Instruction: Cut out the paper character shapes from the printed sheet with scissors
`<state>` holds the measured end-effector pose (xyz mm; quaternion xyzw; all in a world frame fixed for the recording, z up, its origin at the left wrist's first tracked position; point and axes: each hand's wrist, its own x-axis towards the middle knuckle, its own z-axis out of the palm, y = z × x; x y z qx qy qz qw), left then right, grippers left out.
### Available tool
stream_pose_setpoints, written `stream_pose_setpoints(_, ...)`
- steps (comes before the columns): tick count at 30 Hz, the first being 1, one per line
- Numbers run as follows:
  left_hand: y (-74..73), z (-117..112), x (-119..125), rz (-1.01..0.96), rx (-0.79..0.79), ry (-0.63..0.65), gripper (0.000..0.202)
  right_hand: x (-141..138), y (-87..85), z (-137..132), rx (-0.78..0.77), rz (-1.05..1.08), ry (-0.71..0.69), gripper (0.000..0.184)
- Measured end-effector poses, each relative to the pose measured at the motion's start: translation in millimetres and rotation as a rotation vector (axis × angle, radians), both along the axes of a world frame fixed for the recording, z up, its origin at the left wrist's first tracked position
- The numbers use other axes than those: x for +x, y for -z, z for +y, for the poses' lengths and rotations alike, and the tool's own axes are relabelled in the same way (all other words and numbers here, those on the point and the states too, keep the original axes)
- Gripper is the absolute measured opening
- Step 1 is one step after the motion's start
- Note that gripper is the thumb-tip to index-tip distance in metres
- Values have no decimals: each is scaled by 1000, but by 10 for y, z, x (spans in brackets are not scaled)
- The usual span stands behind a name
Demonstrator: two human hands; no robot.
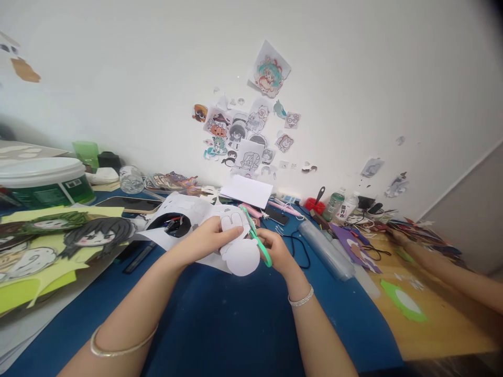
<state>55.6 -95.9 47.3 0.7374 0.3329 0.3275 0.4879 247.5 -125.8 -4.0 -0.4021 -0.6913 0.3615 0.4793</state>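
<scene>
My left hand (216, 233) pinches a white paper cutout (241, 256) with black outlines on its upper part, thumb on top. In my right hand (273, 248) is a pair of green scissors (262, 250), blades pointing up and away from me, right along the cutout's right edge. Whether the blades are biting into the paper I cannot tell. Behind my left hand lies a larger white sheet (184, 204) with a big hole cut in it. The fingers under the paper are hidden.
Paper drawings (96, 235) on yellow sheets and a white-lidded tub (43, 180) stand left. A clear plastic roll (326, 248), a phone (277, 215) and bottles (336, 204) are to the right. Another person's arm (444, 267) reaches over the wooden table (444, 340).
</scene>
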Motion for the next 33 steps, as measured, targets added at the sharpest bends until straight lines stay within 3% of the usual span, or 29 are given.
stream_pose_setpoints(6,26,-22,67,90,13,181,37,-39,8,41,41,148,133,27)
stream_pose_setpoints(8,36,-62,127,124,16,187,38,-39,13,58,61,167,175,26)
stream_pose_setpoints(14,109,-82,271,-97,-178,-27,41,-18,74,108,108,106,257,29)
stream_pose_setpoints(19,142,-24,263,-285,-164,-136,46,-40,116,110,117,23,228,29)
stream_pose_setpoints(27,120,62,169,-122,13,-193,39,-7,85,91,51,-2,122,30)
stream_pose_setpoints(33,110,83,128,-40,7,-224,36,-7,43,57,34,-14,48,30)
